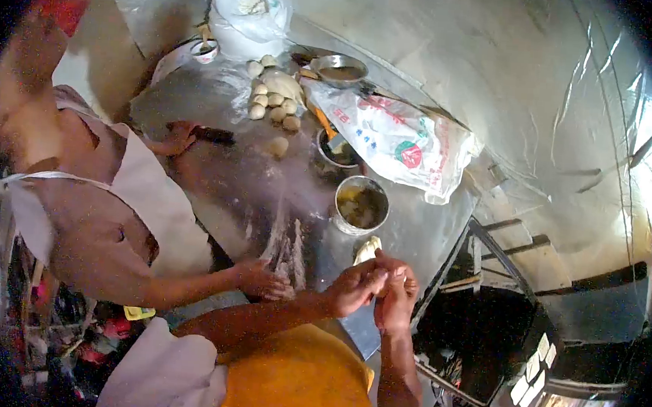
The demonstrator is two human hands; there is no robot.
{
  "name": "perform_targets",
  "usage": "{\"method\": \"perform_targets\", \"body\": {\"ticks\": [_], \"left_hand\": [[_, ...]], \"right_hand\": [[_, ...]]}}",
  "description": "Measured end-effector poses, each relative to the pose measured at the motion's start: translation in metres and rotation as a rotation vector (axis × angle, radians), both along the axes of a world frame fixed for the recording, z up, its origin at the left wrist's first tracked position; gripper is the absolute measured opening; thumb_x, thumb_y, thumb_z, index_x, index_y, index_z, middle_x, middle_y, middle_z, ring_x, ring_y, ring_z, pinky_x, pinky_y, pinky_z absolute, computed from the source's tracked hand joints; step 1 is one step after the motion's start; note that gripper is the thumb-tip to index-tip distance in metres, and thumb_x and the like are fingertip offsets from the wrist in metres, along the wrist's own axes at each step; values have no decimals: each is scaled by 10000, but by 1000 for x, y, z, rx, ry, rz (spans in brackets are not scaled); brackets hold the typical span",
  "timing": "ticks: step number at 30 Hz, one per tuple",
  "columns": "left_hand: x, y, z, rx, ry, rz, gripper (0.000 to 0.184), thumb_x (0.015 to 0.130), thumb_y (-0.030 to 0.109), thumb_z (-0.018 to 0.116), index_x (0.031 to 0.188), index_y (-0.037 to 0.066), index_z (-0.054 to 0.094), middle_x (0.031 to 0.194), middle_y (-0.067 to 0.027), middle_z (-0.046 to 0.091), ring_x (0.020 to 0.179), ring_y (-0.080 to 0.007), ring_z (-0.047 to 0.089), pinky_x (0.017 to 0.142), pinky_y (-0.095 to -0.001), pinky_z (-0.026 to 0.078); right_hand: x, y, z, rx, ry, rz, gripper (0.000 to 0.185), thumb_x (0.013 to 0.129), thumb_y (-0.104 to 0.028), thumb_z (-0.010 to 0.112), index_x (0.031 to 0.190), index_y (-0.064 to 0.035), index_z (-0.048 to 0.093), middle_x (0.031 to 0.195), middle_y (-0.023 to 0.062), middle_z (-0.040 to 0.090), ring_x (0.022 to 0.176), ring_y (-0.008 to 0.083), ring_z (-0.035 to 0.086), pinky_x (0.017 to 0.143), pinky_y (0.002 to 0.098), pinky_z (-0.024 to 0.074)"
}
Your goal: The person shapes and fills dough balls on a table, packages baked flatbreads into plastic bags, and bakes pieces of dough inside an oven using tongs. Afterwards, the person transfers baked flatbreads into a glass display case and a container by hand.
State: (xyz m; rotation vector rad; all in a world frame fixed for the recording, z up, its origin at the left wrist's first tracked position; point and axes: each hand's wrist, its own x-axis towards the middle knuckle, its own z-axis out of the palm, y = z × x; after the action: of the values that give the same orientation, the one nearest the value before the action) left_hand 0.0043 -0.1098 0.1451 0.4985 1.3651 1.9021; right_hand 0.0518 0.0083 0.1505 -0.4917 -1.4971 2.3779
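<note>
Low over the front edge of the metal table, my left hand (356,287) and my right hand (398,288) meet fingertip to fingertip. Both have their fingers closed, and a small pale bit shows between them, too hidden to name. Just beyond the fingers lies a pale, pleated piece of dough (368,249) on the table. Past it stands a metal pot (361,205) with a yellowish-brown filling. Behind that pot is a second, darker metal pot (339,149) with an orange-handled tool (323,120) in it.
A co-worker in a white apron (154,191) stands at the left, one hand (262,280) on the floured metal table (215,167), the other holding a dark-bladed tool (215,135). Several dough balls (276,100), a white bag (250,17), a bowl (341,69) and a printed plastic bag (399,137) lie beyond.
</note>
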Motion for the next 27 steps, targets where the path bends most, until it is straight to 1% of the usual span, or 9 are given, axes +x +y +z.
{"method": "perform_targets", "body": {"ticks": [1,5,11,13,21,23,24,25,27], "left_hand": [[6,4,-4,36,201,82,375,1047,200,503,1380,37,444,1229,-95,521,1205,-211,495,1036,-344,383],[15,13,-6,87,757,371,341,1060,205,473,1349,25,494,1188,-113,559,1163,-223,515,1025,-341,384],[15,-6,16,-7,107,34,389,1044,200,513,1386,36,429,1255,-135,511,1195,-266,482,1038,-357,362],[18,2,11,112,650,268,383,1039,195,517,1368,17,432,1235,-138,525,1168,-262,504,1028,-353,378],[14,-12,-14,160,323,248,392,1039,164,509,1387,17,405,1204,-115,554,1125,-227,529,992,-348,408],[-5,-33,-15,104,-114,0,404,1033,197,532,1396,48,436,1136,-84,603,1046,-178,574,930,-342,460],[-12,-28,-57,61,48,36,416,1014,243,567,1390,83,487,1112,-70,634,993,-145,602,867,-327,495],[-23,-29,-74,-21,-44,-58,429,994,266,599,1368,75,517,1112,-69,645,995,-145,614,867,-318,506],[-27,-36,-66,-111,-143,-155,452,964,291,644,1340,58,552,1106,-68,661,995,-145,628,872,-308,520]], "right_hand": [[1,-1,0,-20,-25,-12,373,1033,-328,533,876,-15,662,928,123,693,1028,276,645,926,411,510],[-2,-4,5,-99,13,-103,389,1025,-346,544,829,-24,639,872,137,680,1041,298,638,981,439,478],[4,-15,14,9,16,-34,417,1032,-358,527,781,-30,587,865,134,659,1044,320,619,995,458,471],[-1,-15,10,-63,193,-87,489,1024,-402,528,989,57,695,974,153,714,803,218,666,764,358,542],[11,-13,-5,-129,-38,-28,438,1035,-365,518,1010,51,655,877,112,687,734,198,639,744,346,531],[17,-13,20,416,27,185,313,1014,-278,566,1083,16,650,913,111,687,759,221,639,741,347,523],[18,-3,17,601,95,282,230,969,-181,605,1105,0,643,971,119,662,802,223,653,746,347,545],[19,6,13,788,183,362,216,923,-83,643,1128,-16,635,1029,127,637,844,225,666,750,347,567],[21,17,20,1023,293,478,321,828,52,712,1130,-31,640,1080,143,624,895,236,681,756,345,588]]}}
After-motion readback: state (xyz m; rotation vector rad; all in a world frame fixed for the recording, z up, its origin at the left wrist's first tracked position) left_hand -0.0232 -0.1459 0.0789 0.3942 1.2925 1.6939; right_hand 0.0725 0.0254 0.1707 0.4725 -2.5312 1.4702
